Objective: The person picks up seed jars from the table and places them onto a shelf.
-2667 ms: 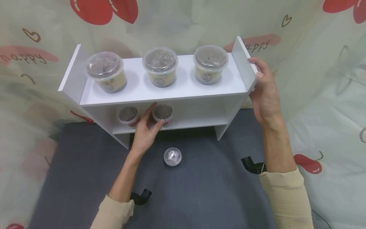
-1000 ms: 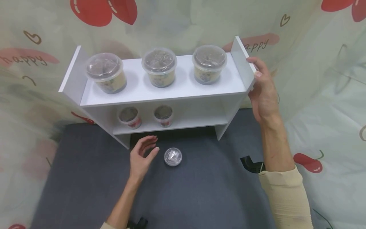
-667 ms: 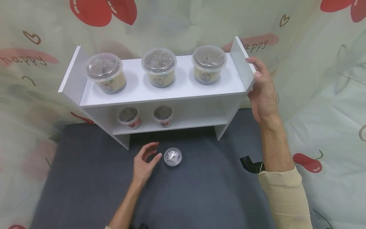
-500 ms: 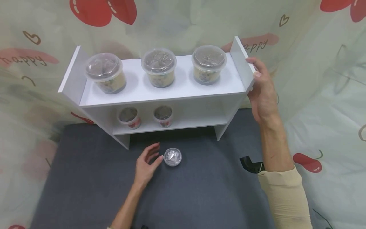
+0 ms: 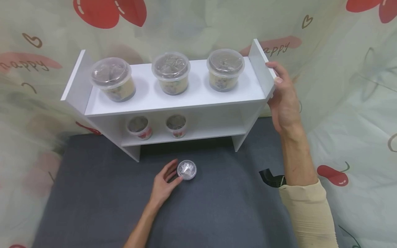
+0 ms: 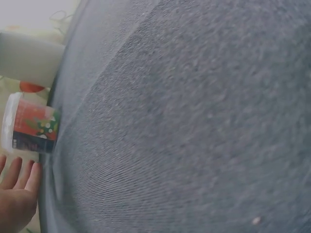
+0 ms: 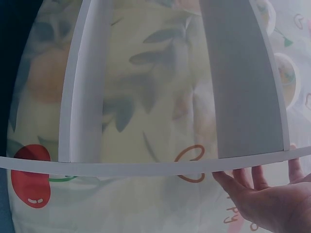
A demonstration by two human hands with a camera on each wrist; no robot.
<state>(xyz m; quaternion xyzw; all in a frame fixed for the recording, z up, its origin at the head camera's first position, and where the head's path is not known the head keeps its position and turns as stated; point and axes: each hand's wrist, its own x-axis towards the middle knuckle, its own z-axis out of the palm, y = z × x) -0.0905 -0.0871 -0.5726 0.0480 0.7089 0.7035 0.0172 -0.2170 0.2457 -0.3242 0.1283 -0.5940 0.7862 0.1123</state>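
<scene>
A small lidded plastic tub point(image 5: 187, 170) stands on the dark grey cloth in front of the shelf. My left hand point(image 5: 164, 182) is at its left side, thumb and fingers spread around the near edge of the lid. In the left wrist view, the tub point(image 6: 36, 125) shows an orange label with green leaves, and the relaxed fingers point(image 6: 33, 179) of that hand lie close to it. At the upper right, my right hand point(image 5: 285, 100) grips the side panel of the white two-tier shelf point(image 5: 198, 100). The right wrist view shows its fingers point(image 7: 260, 178) on the panel's edge.
Three large lidded tubs point(image 5: 224, 70) stand in a row on the upper tier. Two small lidded tubs point(image 5: 176, 126) occupy the left and middle of the lower tier. Behind the shelf hangs a patterned curtain point(image 5: 192, 27); dark grey cloth point(image 5: 223, 199) covers the surface in front.
My left hand has let go of the middle small tub on the lower tier, drawn back, and moved right to the tub on the cloth. My right hand keeps its grip on the shelf.
</scene>
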